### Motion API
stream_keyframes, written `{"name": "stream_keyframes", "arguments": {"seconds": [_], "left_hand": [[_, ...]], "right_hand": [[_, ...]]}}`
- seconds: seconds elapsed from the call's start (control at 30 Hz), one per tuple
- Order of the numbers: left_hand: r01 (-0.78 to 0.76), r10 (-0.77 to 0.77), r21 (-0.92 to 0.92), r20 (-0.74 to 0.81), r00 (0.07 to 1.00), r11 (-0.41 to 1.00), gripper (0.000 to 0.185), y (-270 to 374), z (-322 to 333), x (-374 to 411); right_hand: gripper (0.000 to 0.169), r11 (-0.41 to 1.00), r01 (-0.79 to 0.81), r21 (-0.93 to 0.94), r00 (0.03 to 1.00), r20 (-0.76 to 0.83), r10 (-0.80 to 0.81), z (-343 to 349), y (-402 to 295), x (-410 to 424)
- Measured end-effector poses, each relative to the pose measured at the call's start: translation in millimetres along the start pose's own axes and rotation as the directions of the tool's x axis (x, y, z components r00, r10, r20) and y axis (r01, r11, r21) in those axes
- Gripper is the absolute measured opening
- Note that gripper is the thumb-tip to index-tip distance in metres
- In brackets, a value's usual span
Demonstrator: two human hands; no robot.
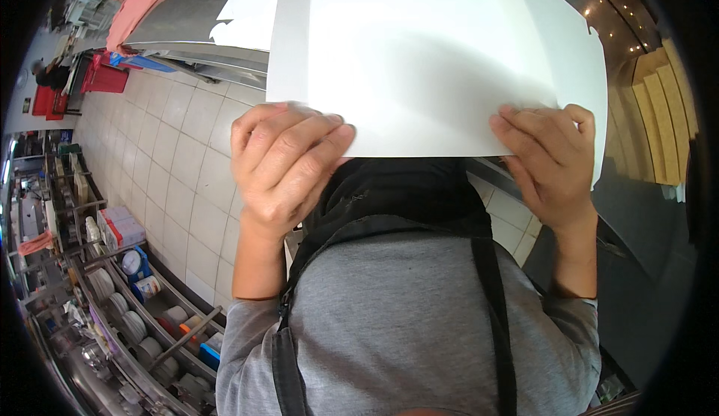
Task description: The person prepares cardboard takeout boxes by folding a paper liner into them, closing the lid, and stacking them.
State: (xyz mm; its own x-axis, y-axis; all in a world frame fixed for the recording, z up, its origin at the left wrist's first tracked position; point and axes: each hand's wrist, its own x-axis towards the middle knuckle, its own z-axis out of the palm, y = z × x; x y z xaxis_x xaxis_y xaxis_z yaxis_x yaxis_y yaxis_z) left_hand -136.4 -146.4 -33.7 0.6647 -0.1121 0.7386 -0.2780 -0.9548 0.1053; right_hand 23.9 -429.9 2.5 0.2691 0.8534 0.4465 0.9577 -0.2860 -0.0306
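A large white cardboard sheet (415, 68) with crease lines and notched side flaps spans the upper middle of the view. My left hand (292, 160) grips its near left corner, fingers on top and the thumb hidden. My right hand (547, 155) holds the near edge at the right, with fingers on the upper face and the thumb below. The sheet's far part lies over a steel table (196, 6), and its near edge is in front of my black apron. A soft shadow falls across the right half of the sheet.
A pink cloth (140, 9) lies at the steel table's left edge. Folded brown cardboard pieces (657, 118) stand at the right. Metal shelves (163, 354) with stacked dishes and containers are at lower left. Far left are red crates (107, 76) and another person (53, 76). The floor is tiled.
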Motion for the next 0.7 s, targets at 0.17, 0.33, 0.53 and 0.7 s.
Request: {"name": "stream_keyframes", "arguments": {"seconds": [0.17, 0.33, 0.53, 0.7], "left_hand": [[0.022, -0.023, 0.021, 0.04, 0.999, 1.0, 0.025, -2.9, 0.2, 0.6], [0.135, -0.133, -0.04, 0.052, 0.99, 0.99, 0.021, -0.4, 1.5, 3.0], [0.288, -0.293, -0.173, -0.005, 0.956, 0.942, 0.011, -2.7, 6.5, 9.1], [0.559, -0.587, -0.32, 0.011, 0.81, 0.765, 0.012, 3.5, 13.0, 17.1]], "right_hand": [[0.03, 1.0, 0.003, -0.014, 0.996, -0.089, -0.004, 11.8, -10.4, 9.3], [0.017, 0.996, -0.035, 0.088, 0.998, -0.054, 0.04, 6.6, -5.8, 18.7], [0.008, 0.942, -0.168, 0.29, 0.985, 0.006, 0.174, 5.8, 5.6, 30.1], [0.008, 0.65, -0.608, 0.456, 0.793, 0.311, 0.524, 8.1, 7.3, 40.2]]}}
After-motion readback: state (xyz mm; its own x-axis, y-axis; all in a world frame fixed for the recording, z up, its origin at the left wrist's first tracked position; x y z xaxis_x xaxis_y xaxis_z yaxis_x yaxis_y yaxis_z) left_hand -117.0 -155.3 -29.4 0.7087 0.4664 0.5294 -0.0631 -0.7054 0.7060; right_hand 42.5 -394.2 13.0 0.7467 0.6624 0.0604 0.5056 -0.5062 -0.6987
